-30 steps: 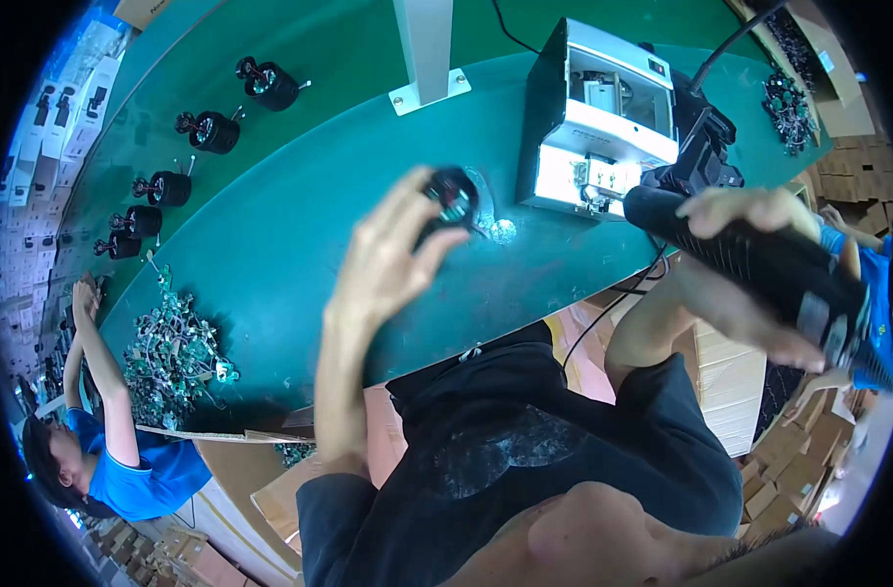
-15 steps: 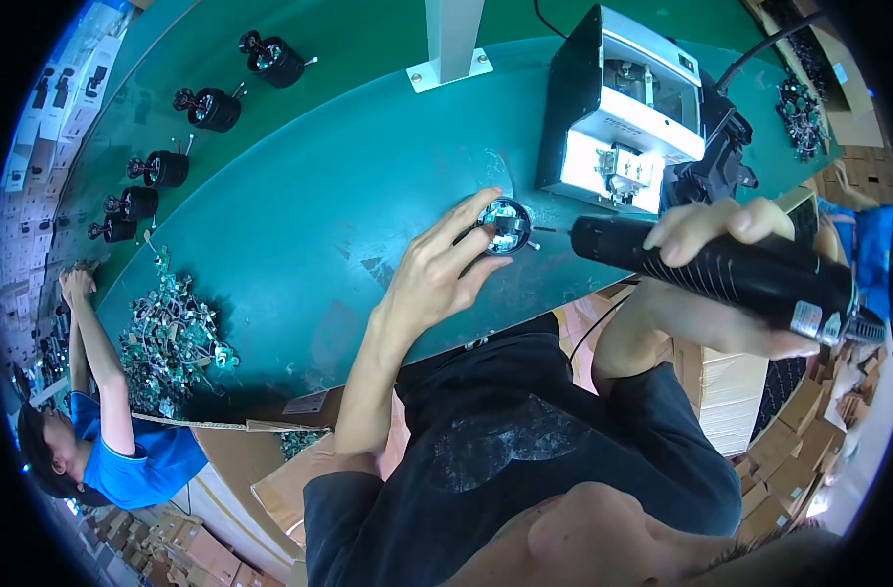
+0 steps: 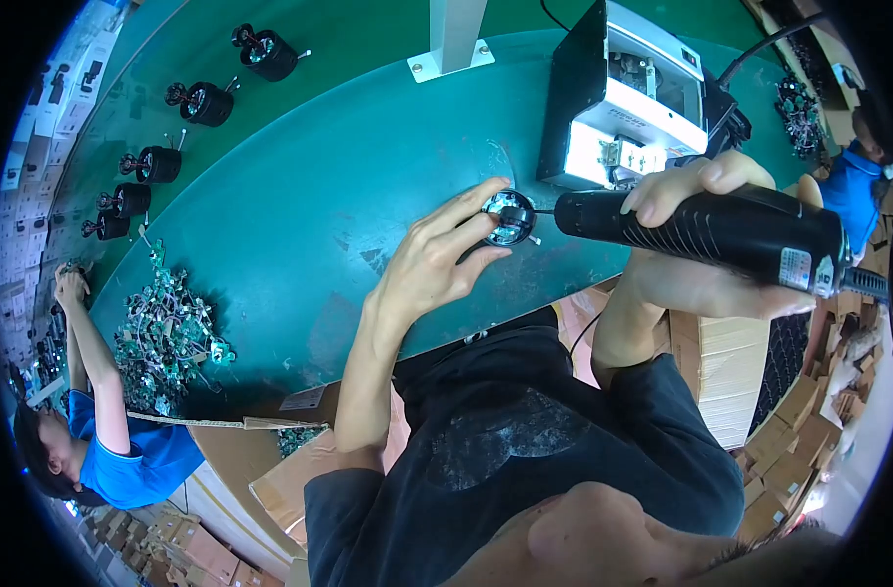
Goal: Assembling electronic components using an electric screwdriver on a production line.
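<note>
My left hand (image 3: pixel 437 249) grips a round black housing (image 3: pixel 511 218) with electronic parts inside, its open face turned up over the green table (image 3: pixel 339 196). A short white-tipped lead sticks out at its lower right. In my right hand (image 3: pixel 701 235) is a black electric screwdriver (image 3: pixel 706 235), held nearly level with a cable at its rear. The thin bit points left and meets the right rim of the housing; whether a screw sits there is too small to tell.
A screw feeder (image 3: pixel 618 98) stands just beyond my right hand. A metal post (image 3: pixel 456 39) is bolted at the back. Several black housings (image 3: pixel 158 164) line the far left, near a heap of circuit boards (image 3: pixel 168 338). A co-worker (image 3: pixel 124 440) in blue works at the left.
The screwdriver has moved left and slightly up, bringing its bit to the housing. My left hand and the housing have shifted a little away from me. Another person in blue shows more at the right.
</note>
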The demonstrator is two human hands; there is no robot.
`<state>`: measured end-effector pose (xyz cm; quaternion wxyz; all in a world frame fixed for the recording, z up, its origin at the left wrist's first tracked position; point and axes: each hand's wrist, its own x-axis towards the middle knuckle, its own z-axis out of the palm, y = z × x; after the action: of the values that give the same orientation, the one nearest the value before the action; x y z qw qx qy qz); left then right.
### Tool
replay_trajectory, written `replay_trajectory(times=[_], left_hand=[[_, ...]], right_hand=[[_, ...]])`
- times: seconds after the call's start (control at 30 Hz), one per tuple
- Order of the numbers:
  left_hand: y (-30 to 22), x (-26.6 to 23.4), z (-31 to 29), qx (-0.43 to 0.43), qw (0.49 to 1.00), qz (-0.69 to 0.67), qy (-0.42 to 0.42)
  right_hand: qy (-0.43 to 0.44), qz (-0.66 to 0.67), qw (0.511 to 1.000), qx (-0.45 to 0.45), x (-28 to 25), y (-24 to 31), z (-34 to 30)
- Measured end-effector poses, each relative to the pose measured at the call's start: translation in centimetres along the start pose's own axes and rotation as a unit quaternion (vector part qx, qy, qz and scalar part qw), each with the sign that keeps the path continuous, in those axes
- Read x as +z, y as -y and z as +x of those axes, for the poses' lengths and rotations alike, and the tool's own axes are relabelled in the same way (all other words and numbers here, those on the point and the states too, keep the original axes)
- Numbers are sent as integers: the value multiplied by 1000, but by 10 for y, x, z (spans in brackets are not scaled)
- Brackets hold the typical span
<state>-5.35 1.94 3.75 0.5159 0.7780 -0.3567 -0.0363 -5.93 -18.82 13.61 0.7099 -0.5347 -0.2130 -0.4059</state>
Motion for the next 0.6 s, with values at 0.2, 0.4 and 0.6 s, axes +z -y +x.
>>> replay_trajectory(times=[0.2,0.4,0.6], left_hand=[[-2,-1,-1,8,1000,8,-3],[-3,1,2,6,1000,-2,-7],[3,10,-5,-6,1000,-10,-10]], right_hand=[[23,19,999,16,13,-24,6],[80,47,994,65,27,-35,12],[88,66,994,8,19,-25,12]])
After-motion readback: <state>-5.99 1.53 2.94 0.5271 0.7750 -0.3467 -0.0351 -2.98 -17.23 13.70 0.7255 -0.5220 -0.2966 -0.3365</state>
